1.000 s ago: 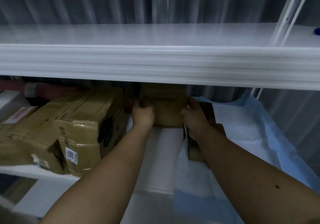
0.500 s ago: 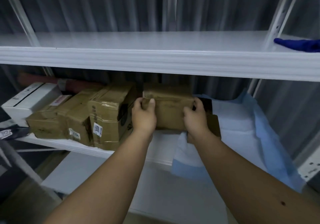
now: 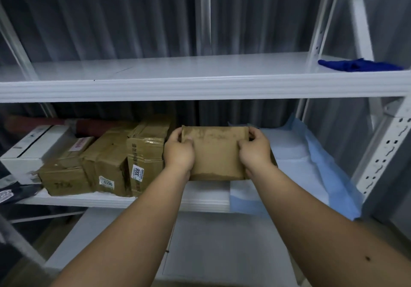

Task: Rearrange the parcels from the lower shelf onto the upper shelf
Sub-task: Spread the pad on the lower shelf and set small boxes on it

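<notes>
Hands clamp a brown cardboard parcel (image 3: 216, 153) from either side — left hand (image 3: 179, 153) on its left edge, right hand (image 3: 255, 152) on its right, fingers curled over the top corners. It sits at the lower shelf (image 3: 124, 200), below the upper shelf (image 3: 200, 87). Three taped parcels (image 3: 106, 164) stand just to its left, a white box (image 3: 31, 148) beyond them. Pale blue sheeting (image 3: 311, 175) lies to the right — a dark blue cloth (image 3: 358, 65) rests on the upper shelf.
</notes>
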